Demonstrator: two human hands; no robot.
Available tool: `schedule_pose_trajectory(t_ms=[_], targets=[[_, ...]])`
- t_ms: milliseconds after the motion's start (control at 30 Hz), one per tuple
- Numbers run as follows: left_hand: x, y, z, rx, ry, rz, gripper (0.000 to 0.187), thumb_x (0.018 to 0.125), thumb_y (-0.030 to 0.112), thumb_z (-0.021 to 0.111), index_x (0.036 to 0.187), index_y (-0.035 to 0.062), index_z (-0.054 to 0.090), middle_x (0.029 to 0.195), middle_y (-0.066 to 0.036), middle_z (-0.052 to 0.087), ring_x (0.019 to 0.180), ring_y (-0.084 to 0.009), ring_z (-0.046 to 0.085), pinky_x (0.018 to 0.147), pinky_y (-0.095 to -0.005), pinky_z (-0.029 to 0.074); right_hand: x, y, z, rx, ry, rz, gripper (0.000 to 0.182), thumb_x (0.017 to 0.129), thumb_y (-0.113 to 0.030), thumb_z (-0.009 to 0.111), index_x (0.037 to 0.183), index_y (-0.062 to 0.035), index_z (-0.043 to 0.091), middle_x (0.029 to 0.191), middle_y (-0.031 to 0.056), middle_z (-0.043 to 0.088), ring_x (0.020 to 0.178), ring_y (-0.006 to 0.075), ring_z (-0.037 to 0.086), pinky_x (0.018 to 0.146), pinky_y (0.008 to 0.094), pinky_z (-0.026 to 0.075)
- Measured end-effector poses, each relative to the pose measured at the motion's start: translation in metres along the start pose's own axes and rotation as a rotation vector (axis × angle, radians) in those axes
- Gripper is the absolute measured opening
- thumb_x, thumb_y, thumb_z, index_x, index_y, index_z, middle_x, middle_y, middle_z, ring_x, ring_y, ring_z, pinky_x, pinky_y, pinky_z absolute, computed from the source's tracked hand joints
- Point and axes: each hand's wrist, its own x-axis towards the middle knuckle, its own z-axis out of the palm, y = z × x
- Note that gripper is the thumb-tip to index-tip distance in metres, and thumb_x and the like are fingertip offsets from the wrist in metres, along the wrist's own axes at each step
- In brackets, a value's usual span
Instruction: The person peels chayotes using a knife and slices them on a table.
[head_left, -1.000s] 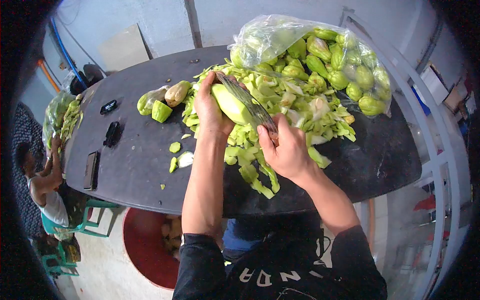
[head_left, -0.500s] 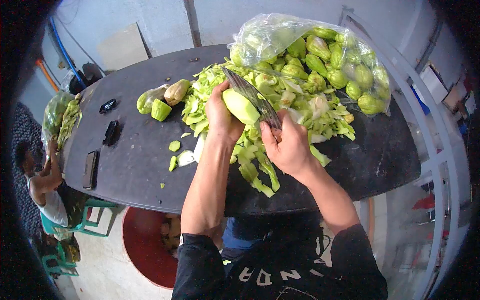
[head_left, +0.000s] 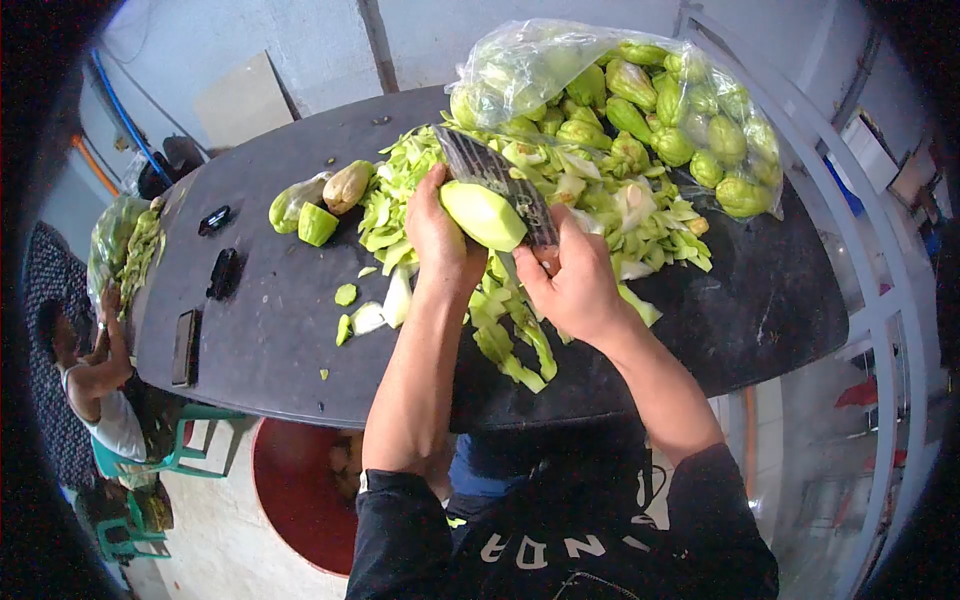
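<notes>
My left hand is wrapped round a peeled, pale green chayote above the table. In my right hand is a broad-bladed knife, its dark blade lying along the far side of the chayote and pointing up and left. The knife's handle is mostly covered by my fingers. Beneath and behind both hands spreads a heap of green peelings, with a long strip of peel hanging toward the near edge. Left of the heap lie unpeeled chayotes and a cut chayote piece.
A clear plastic bag full of chayotes stands at the back right of the dark table. Small black objects and a phone-like item lie left. Below is a red tub. Another person sits at far left.
The knife blade has tilted so more of its flat face shows, and the chayote has turned slightly in my left hand. The whole view has shifted a little.
</notes>
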Motion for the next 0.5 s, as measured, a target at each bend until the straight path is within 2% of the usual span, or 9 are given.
schedule_pose_trajectory(t_ms=[67, 100, 133, 167, 200, 233, 300, 367, 500], targets=[[-0.002, -0.001, 0.004, 0.008, 0.039, 0.041, 0.024, 0.093, 0.028, 0.058, 0.096, 0.0043, 0.06, 0.086, -0.007, 0.064, 0.074, -0.0192, 0.063, 0.07, -0.0334, 0.052, 0.001, -0.003, -0.007, 0.003, -0.01, 0.046, 0.026, 0.085, -0.004, 0.066, 0.103, 0.0018, 0.048, 0.065, 0.0142, 0.064, 0.058, 0.0259, 0.068, 0.05, 0.0356, 0.049], [-0.004, 0.005, 0.005, 0.006, 0.04, 0.042, 0.024, 0.093, 0.028, 0.058, 0.096, 0.0043, 0.06, 0.086, -0.007, 0.064, 0.074, -0.0192, 0.063, 0.07, -0.0334, 0.052, 0.003, -0.002, -0.011, 0.013, -0.024, 0.08, 0.029, 0.083, -0.004, 0.069, 0.104, 0.0011, 0.05, 0.065, 0.01, 0.064, 0.055, 0.0192, 0.064, 0.05, 0.0319, 0.048], [-0.004, 0.014, 0.003, 0.059, -0.094, -0.035, 0.026, 0.092, 0.029, 0.059, 0.095, 0.0031, 0.061, 0.085, -0.007, 0.064, 0.074, -0.0188, 0.063, 0.071, -0.0331, 0.052, 0.005, -0.004, -0.015, 0.025, -0.041, 0.112, 0.032, 0.081, -0.005, 0.071, 0.106, 0.0004, 0.052, 0.065, 0.0057, 0.063, 0.051, 0.0126, 0.06, 0.049, 0.0282, 0.047], [-0.004, 0.025, 0.001, 0.115, -0.229, -0.108, 0.028, 0.091, 0.03, 0.061, 0.094, 0.0018, 0.062, 0.084, -0.007, 0.064, 0.074, -0.0183, 0.063, 0.072, -0.0327, 0.052, 0.006, -0.01, -0.023, 0.071, -0.101, 0.278, 0.04, 0.079, 0.003, 0.074, 0.113, 0.0008, 0.054, 0.091, -0.0005, 0.067, 0.072, 0.0012, 0.059, 0.057, 0.0193, 0.047], [-0.01, 0.037, -0.001, 0.246, -0.403, -0.079, 0.031, 0.086, 0.026, 0.069, 0.095, -0.0026, 0.065, 0.088, -0.008, 0.068, 0.079, -0.0173, 0.065, 0.077, -0.0317, 0.052, 0.008, -0.01, -0.025, 0.174, -0.11, 0.266, 0.039, 0.079, 0.002, 0.075, 0.112, 0.0005, 0.055, 0.092, -0.0004, 0.067, 0.073, 0.0008, 0.059, 0.058, 0.0196, 0.047], [-0.018, 0.041, 0.004, 0.247, -0.404, -0.077, 0.031, 0.086, 0.026, 0.069, 0.095, -0.0026, 0.065, 0.088, -0.008, 0.068, 0.079, -0.0173, 0.065, 0.077, -0.0317, 0.052, 0.011, -0.009, -0.027, 0.275, -0.117, 0.255, 0.039, 0.079, 0.001, 0.076, 0.112, 0.0002, 0.055, 0.092, -0.0002, 0.067, 0.074, 0.0004, 0.058, 0.058, 0.0198, 0.048], [-0.029, 0.041, 0.012, 0.571, -0.473, -0.031, 0.035, 0.08, 0.023, 0.078, 0.098, -0.0052, 0.068, 0.091, -0.011, 0.07, 0.084, -0.0166, 0.066, 0.08, -0.0303, 0.051, 0.013, 0.001, -0.028, 0.242, -0.129, 0.215, 0.038, 0.079, 0.0, 0.076, 0.111, 0.0, 0.056, 0.089, 0.0001, 0.066, 0.07, 0.001, 0.058, 0.055, 0.0203, 0.047], [-0.024, 0.037, 0.006, 0.595, -0.466, -0.052, 0.041, 0.075, 0.02, 0.083, 0.103, -0.006, 0.069, 0.094, -0.012, 0.071, 0.085, -0.0166, 0.067, 0.08, -0.0292, 0.052, 0.012, 0.004, -0.028, 0.21, -0.146, 0.177, 0.036, 0.08, -0.002, 0.077, 0.11, -0.0002, 0.057, 0.086, 0.0004, 0.066, 0.065, 0.0016, 0.058, 0.051, 0.0207, 0.047], [-0.019, 0.017, 0.004, 0.527, -0.494, -0.013, 0.036, 0.076, 0.017, 0.082, 0.103, -0.0037, 0.069, 0.093, -0.009, 0.071, 0.081, -0.0141, 0.067, 0.077, -0.0295, 0.054, 0.011, -0.002, -0.023, 0.312, -0.12, 0.38, 0.038, 0.08, -0.011, 0.08, 0.11, -0.0023, 0.059, 0.076, -0.0003, 0.065, 0.057, 0.0035, 0.056, 0.048, 0.0237, 0.044]])
